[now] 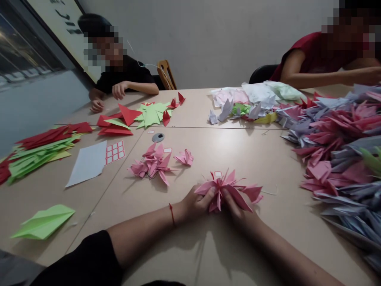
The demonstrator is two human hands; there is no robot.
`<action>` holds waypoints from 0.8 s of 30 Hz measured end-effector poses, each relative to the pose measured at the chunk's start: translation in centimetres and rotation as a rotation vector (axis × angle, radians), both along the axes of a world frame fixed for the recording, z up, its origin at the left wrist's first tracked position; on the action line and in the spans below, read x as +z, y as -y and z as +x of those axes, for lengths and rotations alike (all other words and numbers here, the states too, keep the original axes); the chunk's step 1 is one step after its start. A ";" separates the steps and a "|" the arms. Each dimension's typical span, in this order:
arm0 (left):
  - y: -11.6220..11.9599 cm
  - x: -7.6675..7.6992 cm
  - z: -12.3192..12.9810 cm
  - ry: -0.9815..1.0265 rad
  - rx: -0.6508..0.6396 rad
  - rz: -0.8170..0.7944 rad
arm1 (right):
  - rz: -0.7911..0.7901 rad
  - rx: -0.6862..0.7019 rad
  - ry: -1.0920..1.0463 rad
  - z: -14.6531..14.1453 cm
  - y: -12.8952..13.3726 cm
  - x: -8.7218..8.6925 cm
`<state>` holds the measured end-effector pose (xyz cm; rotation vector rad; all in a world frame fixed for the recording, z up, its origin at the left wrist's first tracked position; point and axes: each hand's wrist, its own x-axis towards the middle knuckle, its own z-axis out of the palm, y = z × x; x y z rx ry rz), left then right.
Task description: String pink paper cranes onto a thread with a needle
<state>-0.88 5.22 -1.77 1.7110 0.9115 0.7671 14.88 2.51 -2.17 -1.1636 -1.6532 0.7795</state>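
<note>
Pink folded-paper pieces (238, 194), bunched like a flower, are held between both hands just above the table, right of centre. My left hand (195, 202), with a red string round its wrist, grips their left side with the thumb on top. On the right side, my right hand (242, 210) pinches the same bunch, its thumb near the middle. A small red-edged label (218, 174) shows behind the bunch, and a thin white string (269, 193) trails to its right. Farther left lie a pink paper cluster (153, 165) and a smaller pink piece (185, 157).
A large heap of folded paper (336, 147) covers the right side. Red and green strips (44, 153), a white sheet (87, 163), a label sheet (115, 152) and a green folded paper (44, 222) lie left. Two people sit across the table (166, 246).
</note>
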 end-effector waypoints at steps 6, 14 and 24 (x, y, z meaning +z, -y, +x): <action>-0.4 -0.1 0.0 0.026 -0.065 -0.071 | -0.126 -0.100 -0.110 0.0 0.0 -1.3; -0.5 0.3 -0.1 0.022 -0.047 -0.042 | -0.187 -0.023 -0.089 0.1 0.7 -1.1; -0.3 0.0 0.0 -0.006 0.065 0.037 | -0.204 -0.084 -0.136 -0.1 0.5 -0.6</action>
